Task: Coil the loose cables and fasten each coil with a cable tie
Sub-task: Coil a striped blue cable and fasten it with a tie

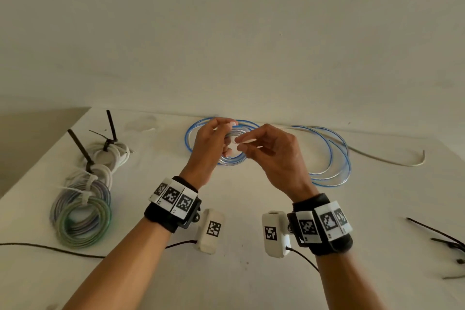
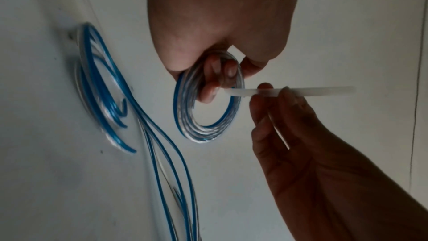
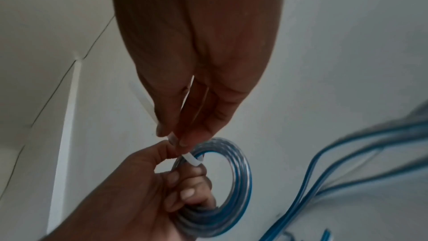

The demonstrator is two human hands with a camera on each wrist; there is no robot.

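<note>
The left hand (image 2: 220, 30) grips the coil (image 2: 208, 109) above the bench (image 1: 239, 272); the right hand (image 2: 289, 125) pinches a tie (image 2: 319, 90) at its rim. A loosened grip could let the loops spring apart.

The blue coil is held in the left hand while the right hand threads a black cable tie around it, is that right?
Not quite: the cable tie is white, not black, as the left wrist view shows. The rest holds: the left hand grips the blue coil while the right hand pinches the tie at it.
</note>
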